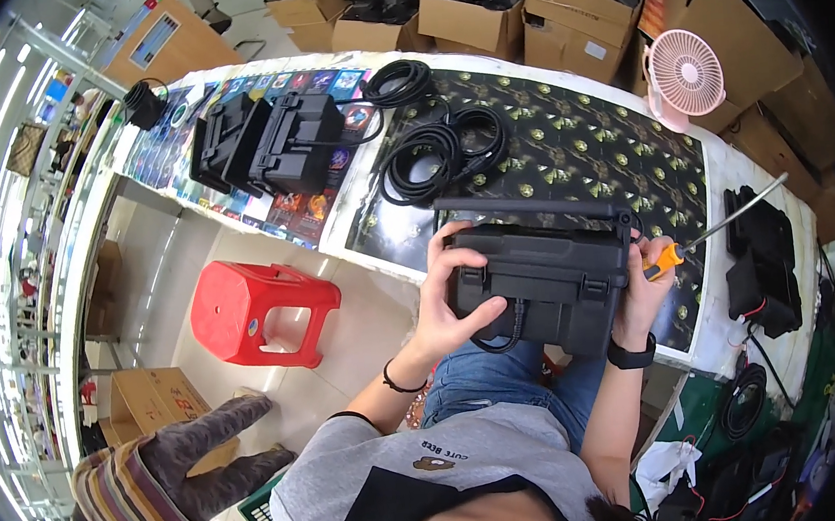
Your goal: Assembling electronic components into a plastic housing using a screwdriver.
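Between my hands, above my lap at the table's near edge, is a black plastic case (539, 274) with a carrying handle and side latches. My left hand (451, 292) grips its left end, thumb on the front face and fingers over the top. A short black cable (510, 332) loops from the case's front. My right hand (644, 284) is closed at the case's right end and also holds a screwdriver (664, 260) with a yellow-orange handle, its long shaft pointing up and right. Part of the right hand's fingers is hidden.
Two similar black cases (294, 147) and coiled black cables (442, 153) lie on the table's far left. A pink fan (684, 74) stands at the far right corner. Black open parts (762, 263) lie on the right. A red stool (267, 310) stands on the left.
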{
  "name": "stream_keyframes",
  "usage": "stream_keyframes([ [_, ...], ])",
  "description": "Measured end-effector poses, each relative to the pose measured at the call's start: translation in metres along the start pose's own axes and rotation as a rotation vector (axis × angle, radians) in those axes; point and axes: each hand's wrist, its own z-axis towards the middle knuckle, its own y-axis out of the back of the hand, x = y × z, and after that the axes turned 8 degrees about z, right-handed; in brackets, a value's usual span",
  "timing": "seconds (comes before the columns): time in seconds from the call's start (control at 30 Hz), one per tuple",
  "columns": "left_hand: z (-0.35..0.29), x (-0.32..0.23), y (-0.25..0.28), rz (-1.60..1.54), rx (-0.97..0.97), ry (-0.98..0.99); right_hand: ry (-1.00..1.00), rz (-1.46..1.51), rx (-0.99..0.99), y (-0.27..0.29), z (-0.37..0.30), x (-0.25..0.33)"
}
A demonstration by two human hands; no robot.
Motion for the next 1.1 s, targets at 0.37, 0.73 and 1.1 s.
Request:
stream_keyframes([
  [0.37, 0.012, -0.013, 0.036, 0.041, -0.833, -0.113, -0.267, -0.195, -0.032, -0.029, 0.001, 0.001],
  [0.73, 0.064, 0.058, 0.104, -0.306, -1.128, 0.068, -0.305, -0.211, -0.089, -0.024, -0.005, -0.003],
  [1.1, 0.119, 0.1, 0.162, -0.062, -1.215, -0.047, -0.245, -0.21, -0.131, -0.005, -0.005, 0.018],
])
